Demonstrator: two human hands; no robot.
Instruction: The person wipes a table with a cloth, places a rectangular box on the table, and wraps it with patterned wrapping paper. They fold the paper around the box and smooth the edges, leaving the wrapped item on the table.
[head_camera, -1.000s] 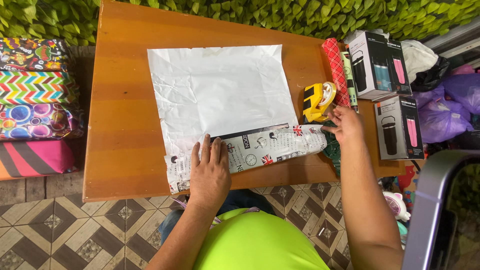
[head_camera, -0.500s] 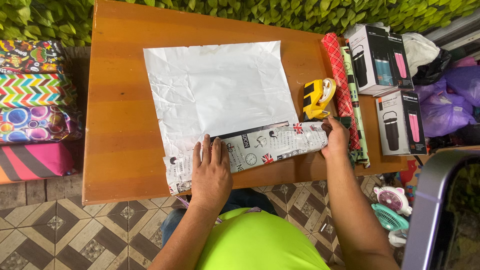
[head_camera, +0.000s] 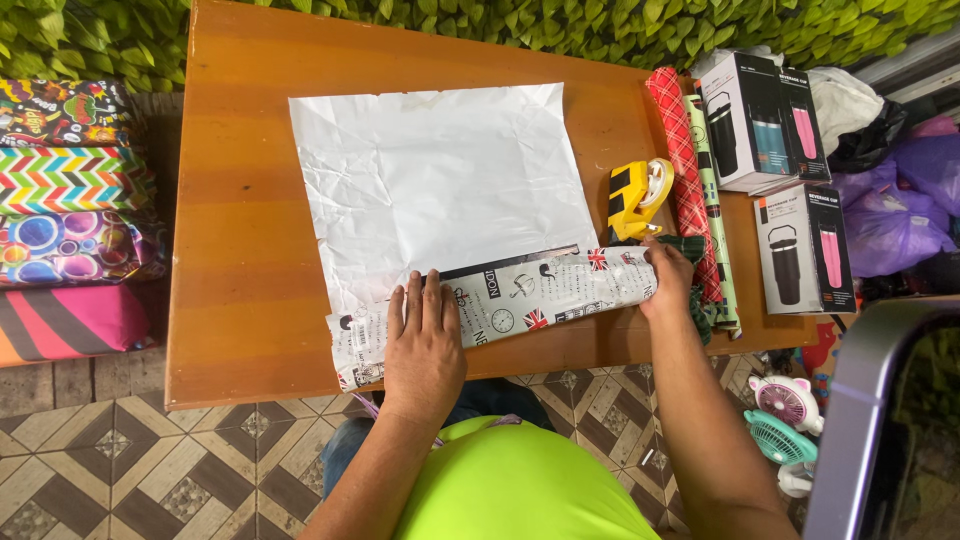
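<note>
A large sheet of wrapping paper (head_camera: 440, 180) lies white side up on the wooden table (head_camera: 240, 250). Its near edge is folded over a long box, showing a grey printed pattern (head_camera: 530, 295). My left hand (head_camera: 422, 340) lies flat on the left part of that wrapped fold, fingers together, pressing down. My right hand (head_camera: 668, 280) grips the right end of the wrapped box, fingers curled over the paper. A yellow tape dispenser (head_camera: 636, 198) stands just beyond my right hand.
Rolls of red plaid and green wrapping paper (head_camera: 690, 170) lie right of the dispenser. Two black tumbler boxes (head_camera: 765, 120) (head_camera: 805, 250) sit at the table's right end. Wrapped colourful parcels (head_camera: 70, 210) are stacked on the left. Purple bags (head_camera: 900, 210) and small fans (head_camera: 785, 415) lie at the right.
My right hand drew back from near the tape dispenser onto the right end of the wrapped box and closed on it. My left hand stayed pressed in place.
</note>
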